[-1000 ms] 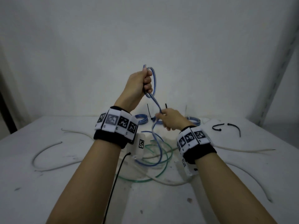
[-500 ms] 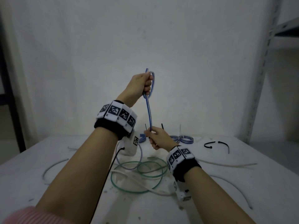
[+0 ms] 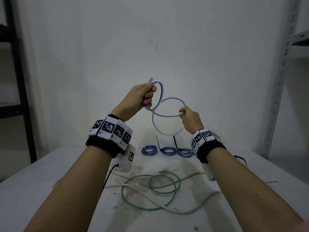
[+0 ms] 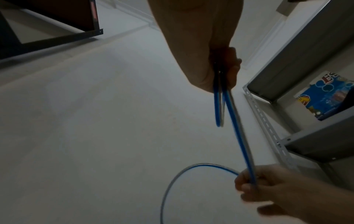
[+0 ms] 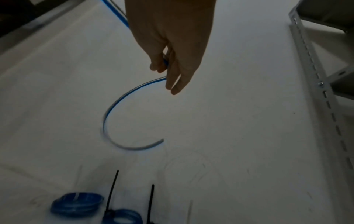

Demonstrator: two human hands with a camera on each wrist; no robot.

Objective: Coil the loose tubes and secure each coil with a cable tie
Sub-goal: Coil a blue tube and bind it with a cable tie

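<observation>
A thin blue tube hangs in the air above the white table. My left hand grips its first small loop, with the tube end sticking up past my fist. My right hand pinches the tube further along, bending a second, wider loop; the loose tail curls below my fingers. In the left wrist view the tube runs from my left hand down to my right hand.
Three blue coils lie at the back of the table, two with black cable ties standing up. A loose green tube and white tubes sprawl near the front. Metal shelving stands at the right.
My right hand rose from low near the table to beside my left hand, bending the straight hanging tube into a wide second loop. The tail has lifted off the table.
</observation>
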